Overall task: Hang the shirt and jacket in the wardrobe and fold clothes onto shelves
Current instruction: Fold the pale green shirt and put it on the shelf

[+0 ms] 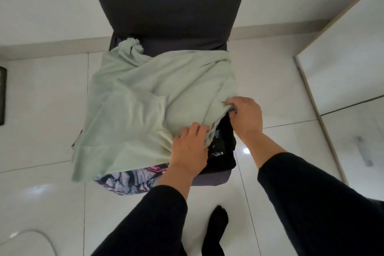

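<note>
Head view, looking down on a dark chair (pixel 166 6). A pale green garment (pixel 135 100) lies spread over the chair seat, covering 2 other pieces: a patterned cloth (pixel 128 180) at the seat's front edge and a black printed garment (pixel 223 149) at its front right corner. The left hand (pixel 190 147) and right hand (pixel 245 114) both pinch the green garment's edge above that corner, fingers closed on the fabric.

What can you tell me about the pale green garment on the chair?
The pale green garment looks like soft knit fabric, with a patch pocket showing. It lies rumpled on top of the clothes pile on the dark chair, one part twisted near the backrest, its left edge hanging over the seat. The left hand and right hand both pinch its near right edge.
</note>
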### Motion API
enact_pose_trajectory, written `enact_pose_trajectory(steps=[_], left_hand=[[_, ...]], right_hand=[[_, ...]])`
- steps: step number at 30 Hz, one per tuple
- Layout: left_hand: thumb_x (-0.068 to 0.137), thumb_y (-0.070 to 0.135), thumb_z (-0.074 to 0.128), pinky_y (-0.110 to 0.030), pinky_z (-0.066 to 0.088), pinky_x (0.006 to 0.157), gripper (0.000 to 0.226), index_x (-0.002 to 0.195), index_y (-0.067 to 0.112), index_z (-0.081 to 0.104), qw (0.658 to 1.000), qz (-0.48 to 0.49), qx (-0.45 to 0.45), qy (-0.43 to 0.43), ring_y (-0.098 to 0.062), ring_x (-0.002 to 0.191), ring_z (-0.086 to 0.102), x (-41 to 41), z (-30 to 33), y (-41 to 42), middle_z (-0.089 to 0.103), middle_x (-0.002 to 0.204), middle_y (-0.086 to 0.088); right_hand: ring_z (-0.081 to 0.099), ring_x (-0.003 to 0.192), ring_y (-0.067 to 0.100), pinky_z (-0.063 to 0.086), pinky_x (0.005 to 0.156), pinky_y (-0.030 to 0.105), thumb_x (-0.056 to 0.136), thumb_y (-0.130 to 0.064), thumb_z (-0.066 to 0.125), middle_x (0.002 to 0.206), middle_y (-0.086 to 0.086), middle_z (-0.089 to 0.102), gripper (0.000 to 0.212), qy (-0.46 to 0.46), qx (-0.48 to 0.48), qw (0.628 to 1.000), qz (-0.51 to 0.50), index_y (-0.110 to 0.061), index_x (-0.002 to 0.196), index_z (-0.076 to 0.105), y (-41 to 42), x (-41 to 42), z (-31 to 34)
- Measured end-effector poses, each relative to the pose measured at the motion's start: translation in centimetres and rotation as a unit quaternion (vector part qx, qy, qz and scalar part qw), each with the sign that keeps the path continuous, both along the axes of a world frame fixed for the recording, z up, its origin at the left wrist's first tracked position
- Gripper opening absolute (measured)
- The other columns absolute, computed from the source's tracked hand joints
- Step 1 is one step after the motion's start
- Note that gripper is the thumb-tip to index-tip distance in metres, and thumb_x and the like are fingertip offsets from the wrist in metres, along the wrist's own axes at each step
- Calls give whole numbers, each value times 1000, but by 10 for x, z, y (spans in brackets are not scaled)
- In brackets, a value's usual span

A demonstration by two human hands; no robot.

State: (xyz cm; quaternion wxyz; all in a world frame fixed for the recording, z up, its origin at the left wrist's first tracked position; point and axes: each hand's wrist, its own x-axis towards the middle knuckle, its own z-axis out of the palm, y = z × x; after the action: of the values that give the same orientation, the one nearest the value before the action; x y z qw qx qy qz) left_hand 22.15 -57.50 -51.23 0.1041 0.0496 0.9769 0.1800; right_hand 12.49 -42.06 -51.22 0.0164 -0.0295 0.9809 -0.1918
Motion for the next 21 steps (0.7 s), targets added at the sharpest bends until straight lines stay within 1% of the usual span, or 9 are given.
enact_pose_trajectory(steps=[3, 6, 7, 9, 12, 15, 16, 18, 21], left_hand=[[88, 22, 49, -35, 50, 66, 51, 135, 26, 28, 998, 44, -17, -39, -22, 95, 53, -8, 3, 6, 35, 126, 2], [95, 29, 38, -32, 40, 56, 46, 138, 24, 24, 996, 43, -75, -9, -20, 84, 57, -15, 8, 14, 41, 123, 4], [96, 32, 36, -31, 37, 56, 45, 139, 24, 25, 995, 27, -92, 5, -20, 83, 58, -17, 11, 17, 45, 121, 5], [96, 35, 37, -30, 33, 60, 47, 141, 25, 27, 994, -6, -110, 12, -21, 85, 60, -20, 17, 27, 51, 120, 6], [95, 32, 40, -29, 32, 65, 39, 134, 27, 38, 991, -56, -119, -3, -21, 89, 60, -19, 20, 48, 57, 114, 7], [94, 30, 43, -29, 35, 62, 29, 122, 27, 47, 993, -92, -72, -16, -22, 85, 61, -16, 16, 67, 60, 104, 6], [94, 31, 43, -29, 36, 61, 26, 118, 26, 51, 994, -102, -48, -15, -24, 83, 62, -15, 15, 71, 62, 99, 4], [95, 42, 41, -29, 37, 60, 26, 108, 26, 56, 990, -137, -33, -18, -25, 82, 63, -14, 15, 78, 63, 91, 3], [92, 62, 34, -27, 36, 61, 39, 93, 29, 55, 980, -181, -73, -49, -18, 82, 61, -11, 16, 81, 62, 83, 7]], right_hand=[[57, 109, 28, 30, 110, 41, 84, 4, 48, 99, 4, 70, 36, 26, 33, 999, 3, -19, 105, 68, 9, -3, -1], [52, 99, 29, 32, 97, 39, 82, 3, 48, 94, 3, 67, 39, 32, 51, 998, -28, -18, 110, 64, 29, 3, 6], [50, 99, 29, 31, 94, 39, 82, 2, 48, 94, 3, 66, 39, 32, 73, 996, -25, -19, 111, 63, 38, 6, 9], [49, 104, 28, 28, 97, 40, 84, 0, 47, 101, 2, 65, 42, -2, 123, 992, 7, -23, 117, 60, 56, 11, 15], [48, 113, 23, 23, 105, 37, 90, -8, 40, 112, -3, 62, 52, -96, 194, 976, 33, -30, 136, 43, 79, 24, 23], [52, 107, 22, 31, 94, 33, 88, -7, 40, 108, -5, 62, 61, -145, 229, 962, 15, -32, 143, 32, 98, 45, 19], [56, 102, 21, 34, 88, 31, 86, -5, 40, 106, -5, 61, 62, -164, 230, 959, -1, -31, 142, 35, 105, 50, 18], [59, 88, 21, 36, 75, 28, 82, 0, 40, 99, -4, 59, 54, -198, 246, 949, -22, -27, 128, 51, 120, 59, 17], [54, 78, 21, 40, 70, 28, 83, 3, 40, 90, -1, 56, 37, -228, 273, 933, -45, -16, 104, 63, 134, 72, 16]])
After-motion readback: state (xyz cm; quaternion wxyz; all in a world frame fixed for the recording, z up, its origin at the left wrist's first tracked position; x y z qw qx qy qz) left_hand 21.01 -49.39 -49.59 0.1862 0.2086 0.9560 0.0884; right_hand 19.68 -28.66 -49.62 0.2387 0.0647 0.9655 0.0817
